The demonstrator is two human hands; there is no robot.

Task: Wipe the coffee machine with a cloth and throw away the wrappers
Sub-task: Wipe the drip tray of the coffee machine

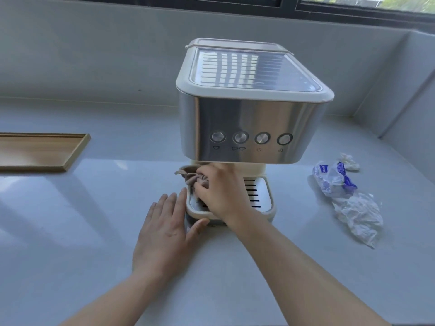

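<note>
A cream and steel coffee machine (249,123) stands on the grey counter, with several round buttons on its front. My right hand (219,191) is closed on a crumpled grey-pink cloth (190,178) and presses it on the left part of the drip tray (263,201), under the machine's head. My left hand (164,229) lies flat and open against the tray's left front corner, thumb on its front edge. Crumpled wrappers lie to the right of the machine: a blue and white one (334,177), a clear one (357,220) and a small white one (349,161).
A shallow wooden tray (42,151) sits at the left on the counter (94,208). A grey wall runs behind the machine, with a window above, and a side wall closes the counter at the far right.
</note>
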